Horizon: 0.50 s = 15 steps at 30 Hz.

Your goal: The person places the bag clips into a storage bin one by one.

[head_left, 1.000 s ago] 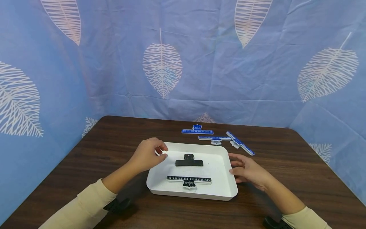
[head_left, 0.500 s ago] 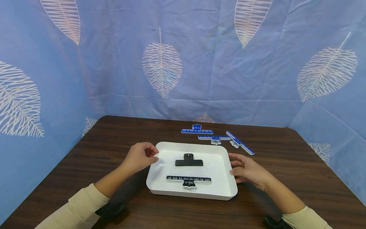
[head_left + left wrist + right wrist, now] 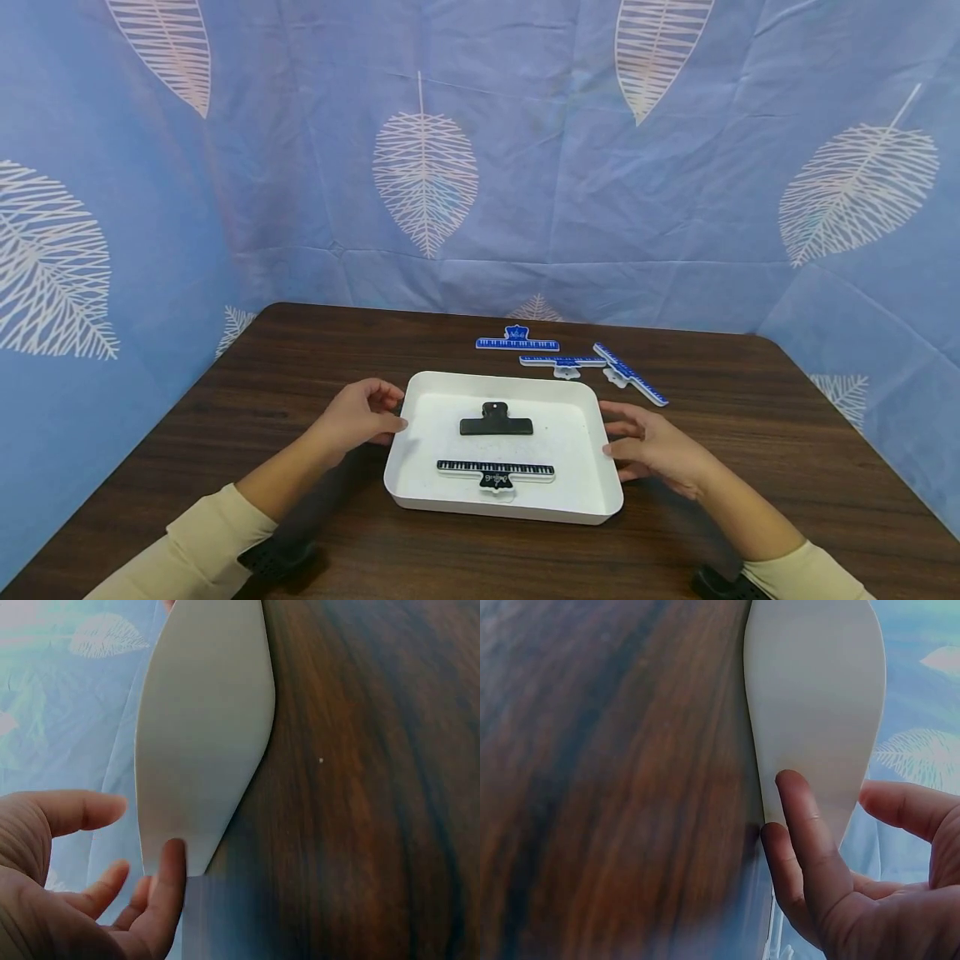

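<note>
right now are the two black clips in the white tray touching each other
Apart: in the head view, a bare strip of tray shows between the plain black clip and the piano-key clip.

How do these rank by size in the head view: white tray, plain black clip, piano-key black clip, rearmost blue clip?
1. White tray
2. Piano-key black clip
3. Plain black clip, rearmost blue clip: unsure; the blue one looks longer but slimmer and lies farther away.
</note>
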Motion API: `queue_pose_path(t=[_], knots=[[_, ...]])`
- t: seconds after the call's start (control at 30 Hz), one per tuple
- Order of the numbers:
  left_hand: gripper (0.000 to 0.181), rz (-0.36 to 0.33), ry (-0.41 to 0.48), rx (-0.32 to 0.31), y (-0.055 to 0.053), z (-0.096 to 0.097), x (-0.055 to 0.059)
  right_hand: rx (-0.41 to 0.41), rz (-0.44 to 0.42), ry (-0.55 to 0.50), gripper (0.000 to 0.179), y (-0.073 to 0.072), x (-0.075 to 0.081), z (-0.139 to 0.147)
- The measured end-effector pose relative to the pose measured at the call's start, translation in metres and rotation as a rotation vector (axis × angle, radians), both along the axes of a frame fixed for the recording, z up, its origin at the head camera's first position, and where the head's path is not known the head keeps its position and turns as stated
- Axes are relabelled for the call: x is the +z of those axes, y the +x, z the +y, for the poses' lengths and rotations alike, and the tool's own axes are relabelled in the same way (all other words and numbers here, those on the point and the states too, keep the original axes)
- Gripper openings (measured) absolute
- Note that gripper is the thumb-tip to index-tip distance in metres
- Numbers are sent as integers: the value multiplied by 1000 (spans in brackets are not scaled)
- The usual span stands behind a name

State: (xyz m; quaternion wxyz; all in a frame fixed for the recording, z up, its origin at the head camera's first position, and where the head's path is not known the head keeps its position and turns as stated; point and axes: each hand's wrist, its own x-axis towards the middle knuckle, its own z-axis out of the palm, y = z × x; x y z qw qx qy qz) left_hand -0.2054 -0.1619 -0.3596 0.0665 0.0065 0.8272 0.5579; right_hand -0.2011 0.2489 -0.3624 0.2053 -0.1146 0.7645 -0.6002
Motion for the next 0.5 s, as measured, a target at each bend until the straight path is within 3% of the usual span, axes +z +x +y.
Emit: queue_pose_path(t=[0.2,0.5], knots=[[59,-129,61,-56,0,-3,-3,7,17,25,79,1,2,4],[70,-174,112,-105,0,-4,-4,-9,91,128,67,2,6,7]])
